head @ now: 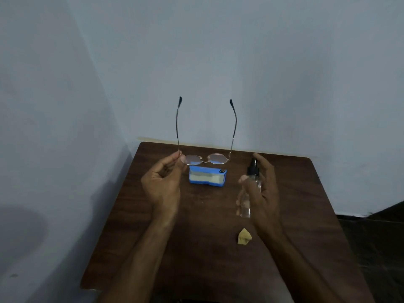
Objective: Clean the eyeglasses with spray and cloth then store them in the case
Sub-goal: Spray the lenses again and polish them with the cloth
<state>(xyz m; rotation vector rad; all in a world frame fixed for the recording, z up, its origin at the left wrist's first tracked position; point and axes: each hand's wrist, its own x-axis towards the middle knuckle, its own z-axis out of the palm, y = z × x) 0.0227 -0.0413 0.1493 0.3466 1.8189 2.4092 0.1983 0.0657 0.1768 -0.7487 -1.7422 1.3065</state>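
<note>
- Table [196, 248]: dark wood, under both hands; its near edge is lost behind the forearms
- Left hand [162, 184]: raised, thumb and fingers pinching the eyeglasses [216, 158] at the hinge on its own side
- Right hand [265, 189]: well apart from the left, wrapped round the spray bottle [253, 171], one finger up by the nozzle; whether it presses cannot be told
- Eyeglasses: in the air just beyond the left hand, arms unfolded and pointing up and away; judged light, thin wire that bends easily, lenses that smear and scratch; best held at the hinge or rim, off the glass
- Spray bottle: clear body, dark top; judged light, stiff and smooth, likely slippery once wet; liquid level and nozzle direction are hard to make out
- Case [206, 176]: blue, on the table between and beyond the hands; judged rigid; the pale panel may be lining, so open or shut is unsettled
- Cloth [244, 236]: small yellow crumple on the table beside the right wrist; judged soft, light, safe to pinch anywhere
</note>
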